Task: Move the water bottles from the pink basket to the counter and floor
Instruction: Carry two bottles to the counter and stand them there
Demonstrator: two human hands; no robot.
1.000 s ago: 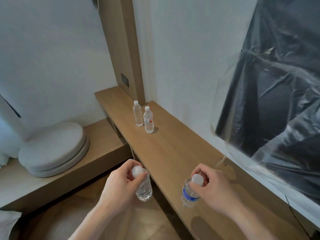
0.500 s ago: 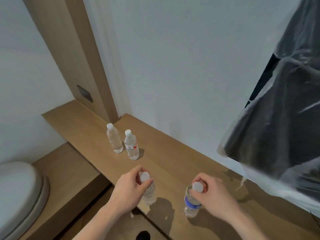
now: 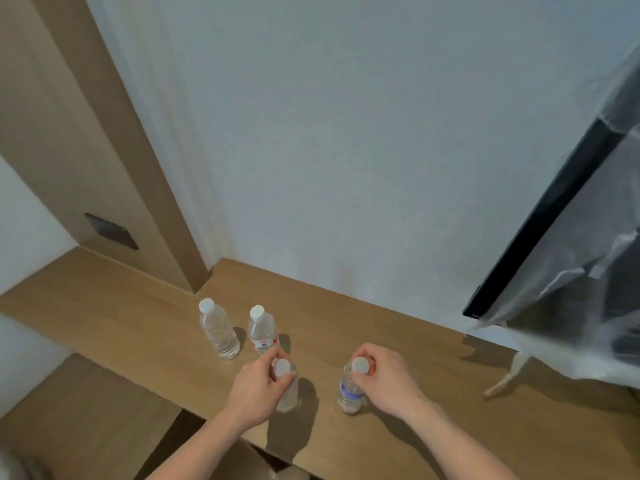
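The wooden counter [image 3: 398, 344] already carries two upright water bottles: a plain one [image 3: 218, 329] and a red-labelled one [image 3: 262, 329]. The left hand [image 3: 256, 386] pinches an unlabelled bottle [image 3: 287, 393] by its neck; it could knock the red-labelled one just behind. The right hand [image 3: 384, 379] grips the blue-labelled bottle [image 3: 349, 393] at the cap; a top-held bottle may topple on release

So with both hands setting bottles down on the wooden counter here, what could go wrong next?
1. The left hand grips its clear plastic bottle by the cap, close to the red-labelled bottle behind it; pulling away could knock that one over.
2. This bottle stands near the wooden counter's front edge, so a nudge might tip it off.
3. The right hand holds the blue-labelled bottle only at the top; it may wobble on release.
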